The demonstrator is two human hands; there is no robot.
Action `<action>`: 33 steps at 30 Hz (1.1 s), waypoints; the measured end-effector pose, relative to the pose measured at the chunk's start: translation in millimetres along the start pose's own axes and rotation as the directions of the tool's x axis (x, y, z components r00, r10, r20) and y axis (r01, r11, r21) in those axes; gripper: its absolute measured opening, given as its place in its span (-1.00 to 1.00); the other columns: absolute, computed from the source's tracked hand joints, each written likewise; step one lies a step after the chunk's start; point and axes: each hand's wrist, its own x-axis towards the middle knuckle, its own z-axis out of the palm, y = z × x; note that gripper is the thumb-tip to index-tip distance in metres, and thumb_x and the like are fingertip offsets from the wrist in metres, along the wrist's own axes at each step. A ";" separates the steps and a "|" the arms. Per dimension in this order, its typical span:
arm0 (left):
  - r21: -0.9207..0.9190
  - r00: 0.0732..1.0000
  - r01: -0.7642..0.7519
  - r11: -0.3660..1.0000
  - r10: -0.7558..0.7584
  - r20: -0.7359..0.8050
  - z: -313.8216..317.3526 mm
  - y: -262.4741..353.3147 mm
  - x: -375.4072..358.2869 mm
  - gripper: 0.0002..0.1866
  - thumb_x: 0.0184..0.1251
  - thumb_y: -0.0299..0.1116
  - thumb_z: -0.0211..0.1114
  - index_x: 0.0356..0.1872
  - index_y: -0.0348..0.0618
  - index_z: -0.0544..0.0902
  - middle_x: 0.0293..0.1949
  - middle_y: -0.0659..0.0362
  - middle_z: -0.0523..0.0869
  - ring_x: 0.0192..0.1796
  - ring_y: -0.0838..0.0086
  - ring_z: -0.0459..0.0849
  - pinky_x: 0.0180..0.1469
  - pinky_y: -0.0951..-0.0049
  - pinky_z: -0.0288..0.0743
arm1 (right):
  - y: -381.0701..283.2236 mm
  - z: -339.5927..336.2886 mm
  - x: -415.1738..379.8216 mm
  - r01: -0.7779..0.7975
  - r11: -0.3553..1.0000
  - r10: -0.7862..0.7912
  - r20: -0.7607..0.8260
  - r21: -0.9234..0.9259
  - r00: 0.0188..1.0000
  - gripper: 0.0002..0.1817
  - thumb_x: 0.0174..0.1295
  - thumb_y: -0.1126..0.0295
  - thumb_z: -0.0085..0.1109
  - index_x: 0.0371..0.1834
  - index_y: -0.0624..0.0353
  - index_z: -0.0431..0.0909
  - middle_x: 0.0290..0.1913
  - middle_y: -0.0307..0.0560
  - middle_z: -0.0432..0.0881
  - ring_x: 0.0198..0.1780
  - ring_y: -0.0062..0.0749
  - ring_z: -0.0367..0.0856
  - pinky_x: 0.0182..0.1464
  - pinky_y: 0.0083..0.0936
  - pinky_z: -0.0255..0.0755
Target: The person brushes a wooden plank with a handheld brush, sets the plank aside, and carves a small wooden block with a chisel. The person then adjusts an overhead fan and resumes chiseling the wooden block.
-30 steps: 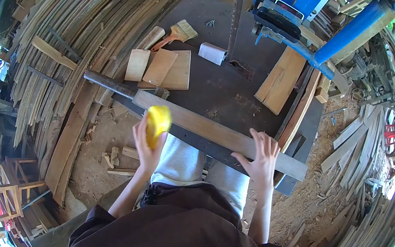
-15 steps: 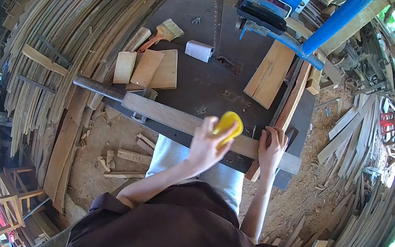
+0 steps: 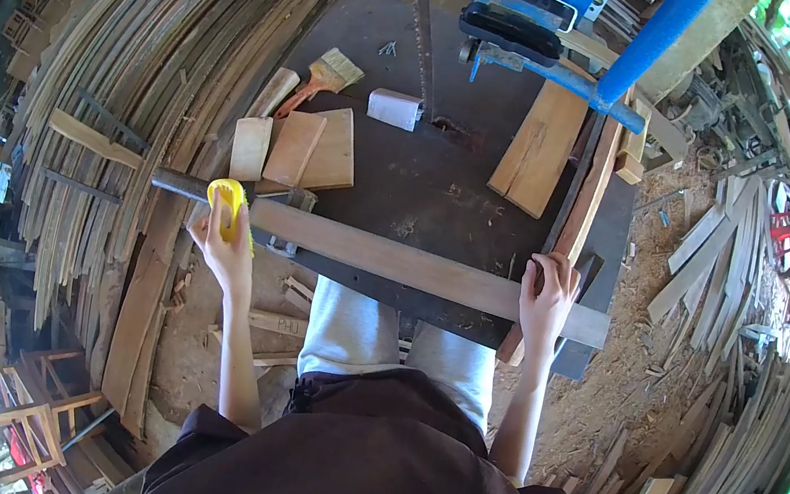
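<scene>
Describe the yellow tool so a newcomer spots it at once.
Find the dark table, then the long board along its near edge. At the board's left end, the left hand grips the yellow tool. Its bright colour stands out from the brown wood nearby.

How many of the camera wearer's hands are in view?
2. The left hand holds a yellow tool by the left end of the long board; the right hand is on the board near its other end.

Dark brown top [image 3: 364, 465], short loose sleeves [image 3: 197, 437] at 7 and 5 o'clock, pale grey pants [image 3: 348, 331] around 6, maybe a black cord [image 3: 301, 394] dangling.
</scene>
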 end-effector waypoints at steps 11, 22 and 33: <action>-0.289 0.919 -0.257 0.922 0.326 0.223 39.2 106.7 -62.2 -0.36 0.21 -0.34 0.50 0.36 0.22 0.56 0.03 0.00 0.45 0.02 0.21 0.55 -0.04 0.25 0.59 | -2.4 -1.7 0.5 -0.030 0.999 0.029 0.013 0.015 0.999 -0.84 0.22 0.38 0.29 -0.14 0.09 0.63 -0.05 -0.14 0.58 0.03 -0.12 0.52 0.08 -0.19 0.36; -0.292 0.915 -0.255 0.922 0.328 0.236 47.0 100.2 -55.9 -0.39 0.25 -0.33 0.48 0.36 0.16 0.57 0.07 -0.07 0.46 0.05 0.14 0.60 -0.02 0.24 0.65 | -5.3 -2.8 1.7 -0.064 0.998 0.064 0.035 0.000 0.997 -0.86 0.23 0.39 0.27 -0.17 0.10 0.63 -0.06 -0.11 0.56 0.06 -0.10 0.51 0.13 -0.17 0.34; -0.318 0.720 -0.397 0.861 0.507 0.474 58.2 193.3 -120.7 -0.33 0.40 -0.15 0.31 0.52 0.22 0.34 0.07 -0.05 0.43 0.09 0.18 0.50 0.05 0.10 0.40 | -6.8 -4.6 3.2 -0.052 0.998 0.051 0.015 0.034 0.999 -0.79 0.20 0.50 0.27 -0.09 0.14 0.64 -0.06 -0.04 0.58 0.02 -0.08 0.53 0.12 -0.19 0.36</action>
